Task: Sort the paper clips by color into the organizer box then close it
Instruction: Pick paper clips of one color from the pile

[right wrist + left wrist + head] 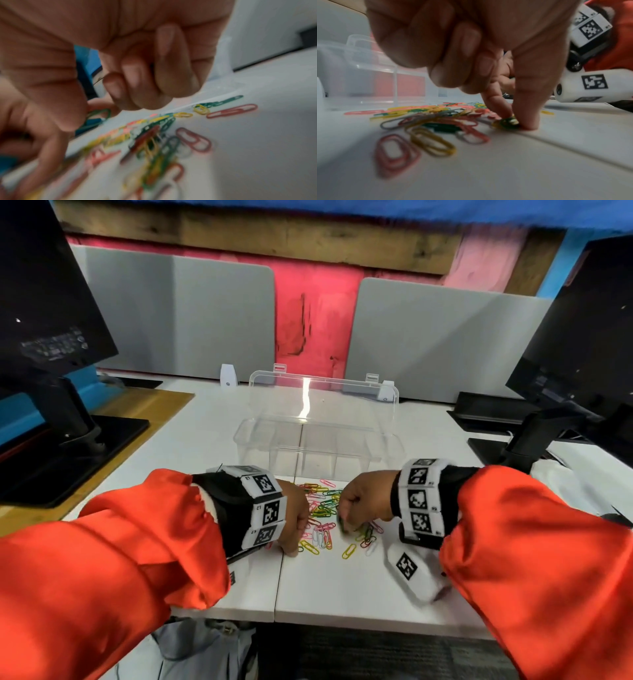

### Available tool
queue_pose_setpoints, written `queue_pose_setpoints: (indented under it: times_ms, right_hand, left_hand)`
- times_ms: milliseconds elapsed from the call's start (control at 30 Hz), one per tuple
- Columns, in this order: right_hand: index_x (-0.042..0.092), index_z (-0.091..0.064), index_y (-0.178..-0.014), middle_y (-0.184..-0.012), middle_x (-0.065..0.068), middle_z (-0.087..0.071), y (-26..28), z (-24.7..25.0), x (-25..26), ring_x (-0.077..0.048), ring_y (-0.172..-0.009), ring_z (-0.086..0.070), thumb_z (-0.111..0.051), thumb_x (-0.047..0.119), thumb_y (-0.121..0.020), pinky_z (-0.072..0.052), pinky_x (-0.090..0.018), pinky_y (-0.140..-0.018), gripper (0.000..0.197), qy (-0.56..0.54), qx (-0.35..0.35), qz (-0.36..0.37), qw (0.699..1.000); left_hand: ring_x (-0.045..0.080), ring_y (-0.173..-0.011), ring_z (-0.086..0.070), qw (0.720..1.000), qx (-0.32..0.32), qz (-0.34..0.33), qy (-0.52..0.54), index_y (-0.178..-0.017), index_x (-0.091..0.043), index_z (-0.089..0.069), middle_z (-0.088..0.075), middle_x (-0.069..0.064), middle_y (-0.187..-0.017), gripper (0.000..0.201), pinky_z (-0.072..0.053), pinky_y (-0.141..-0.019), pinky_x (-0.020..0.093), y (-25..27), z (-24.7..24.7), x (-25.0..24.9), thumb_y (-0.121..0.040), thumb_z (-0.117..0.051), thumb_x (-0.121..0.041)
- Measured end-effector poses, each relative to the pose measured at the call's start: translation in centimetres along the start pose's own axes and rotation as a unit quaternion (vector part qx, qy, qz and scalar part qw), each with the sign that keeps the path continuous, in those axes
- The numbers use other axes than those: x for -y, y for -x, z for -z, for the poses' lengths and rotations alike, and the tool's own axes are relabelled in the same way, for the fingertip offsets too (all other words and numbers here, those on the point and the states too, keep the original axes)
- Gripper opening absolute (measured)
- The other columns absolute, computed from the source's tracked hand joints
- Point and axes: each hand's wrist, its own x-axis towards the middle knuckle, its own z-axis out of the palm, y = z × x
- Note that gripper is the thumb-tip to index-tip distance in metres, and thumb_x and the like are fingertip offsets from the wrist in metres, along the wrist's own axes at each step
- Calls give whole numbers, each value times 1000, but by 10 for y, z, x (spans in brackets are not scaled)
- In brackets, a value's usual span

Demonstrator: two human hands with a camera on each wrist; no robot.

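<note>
Both hands at the clip pile (323,518) just before the organizer box (317,453): right hand (364,501) pinching a green clip (100,113), left hand (291,515) pinching another (506,122).

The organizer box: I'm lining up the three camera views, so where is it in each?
Head: organizer box centre, lid open, behind the paper clips.
Left wrist: left edge, blurred, beyond the clips.
Right wrist: not clearly visible.
Shared landmark: the clip pile on the white desk.
</note>
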Motion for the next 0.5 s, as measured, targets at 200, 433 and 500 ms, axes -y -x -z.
queue_pose_setpoints:
  times_ms: [200, 433, 500]
  right_hand:
    - [8, -45, -64, -61, -11, -46, 3, 16, -26, -20, -50, -38, -49, 5, -84, -31, -19, -38, 20, -125, -14, -109, 986]
    - [5, -60, -66, -63, -6, -46, 3, 7, -53, -15, -49, -37, -30, -2, -87, -29, -13, -34, 37, -324, -35, -152, 933]
    - [4, -53, -64, -64, -6, -43, 7, 6, -53, -15, -49, -38, -28, 4, -89, -30, -15, -33, 36, -358, -9, -150, 922]
  left_hand:
    - [5, -56, -55, 1000, -11, 2, 20, -73, -24, -65, -58, -10, -50, 10, -43, -46, 8, -1, -4, 4, -74, -74, -28]
    - [3, -57, -49, 993, -83, -10, 78, -69, -26, -59, -57, -10, -65, 14, -39, -52, 11, 11, 8, 13, -78, -70, -28]
    - [6, -47, -44, 986, -65, 2, 154, -64, -22, -56, -53, -8, -53, 20, -36, -42, 11, 12, 12, 17, -79, -68, -22]
